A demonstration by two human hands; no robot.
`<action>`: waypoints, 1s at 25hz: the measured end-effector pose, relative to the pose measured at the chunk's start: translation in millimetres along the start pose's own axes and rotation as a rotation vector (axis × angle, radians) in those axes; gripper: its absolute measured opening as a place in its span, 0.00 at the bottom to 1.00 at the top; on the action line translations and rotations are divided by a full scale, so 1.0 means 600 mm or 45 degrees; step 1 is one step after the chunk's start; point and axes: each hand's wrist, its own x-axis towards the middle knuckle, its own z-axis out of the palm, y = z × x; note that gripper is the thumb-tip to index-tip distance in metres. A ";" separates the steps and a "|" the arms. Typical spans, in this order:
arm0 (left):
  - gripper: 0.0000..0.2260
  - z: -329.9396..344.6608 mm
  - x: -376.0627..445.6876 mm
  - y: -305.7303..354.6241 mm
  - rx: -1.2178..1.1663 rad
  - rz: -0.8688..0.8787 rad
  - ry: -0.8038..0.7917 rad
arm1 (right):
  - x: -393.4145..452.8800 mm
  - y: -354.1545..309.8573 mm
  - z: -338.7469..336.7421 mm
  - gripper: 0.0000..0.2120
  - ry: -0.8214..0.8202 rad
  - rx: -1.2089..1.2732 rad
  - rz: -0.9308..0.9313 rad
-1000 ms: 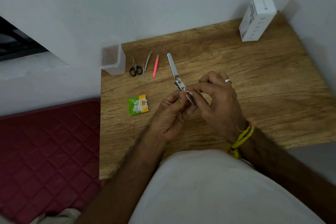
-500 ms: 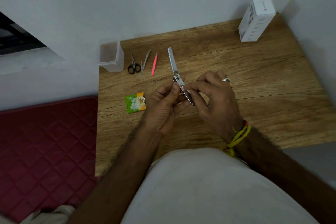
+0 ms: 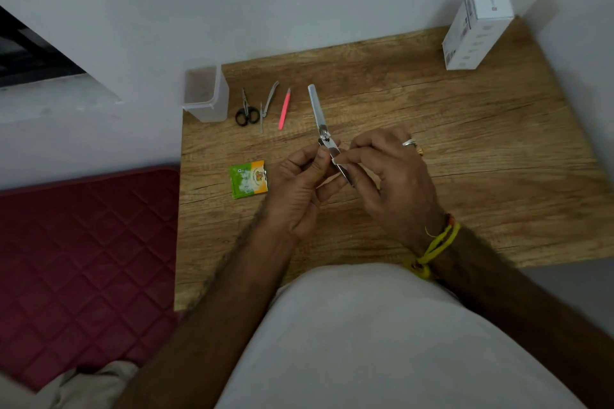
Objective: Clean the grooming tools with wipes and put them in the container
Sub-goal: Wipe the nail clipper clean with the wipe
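Observation:
My left hand (image 3: 300, 183) grips an unfolded metal nail clipper (image 3: 319, 118) by its hinge, lever pointing away from me. My right hand (image 3: 388, 176) pinches a small white wipe (image 3: 336, 160) against the clipper's lower blade. On the wooden table (image 3: 432, 129), small black-handled scissors (image 3: 247, 109), a second nail clipper (image 3: 268, 103) and pink tweezers (image 3: 284, 108) lie in a row. A clear plastic container (image 3: 206, 93) stands upright at the far left corner, nothing visible inside. A green and orange wipe sachet (image 3: 250, 179) lies left of my left hand.
A white carton (image 3: 476, 28) stands at the table's far right corner against the wall. A dark red quilted mattress (image 3: 83, 259) lies beside the table's left edge. A white wall runs along the back.
My right hand's fingers with the wipe shifted slightly along the clipper blade. The left hand turned the clipper a little. The camera view drifted; the tools on the table stayed put.

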 end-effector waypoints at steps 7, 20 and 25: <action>0.08 -0.002 0.002 -0.002 0.022 0.005 0.009 | -0.004 0.002 0.003 0.07 -0.011 -0.010 -0.002; 0.08 -0.004 0.004 -0.002 0.011 0.015 0.051 | -0.007 0.010 0.008 0.07 -0.036 -0.005 -0.012; 0.08 -0.006 0.005 -0.003 0.009 -0.008 0.043 | -0.012 0.012 0.010 0.06 -0.038 -0.027 -0.047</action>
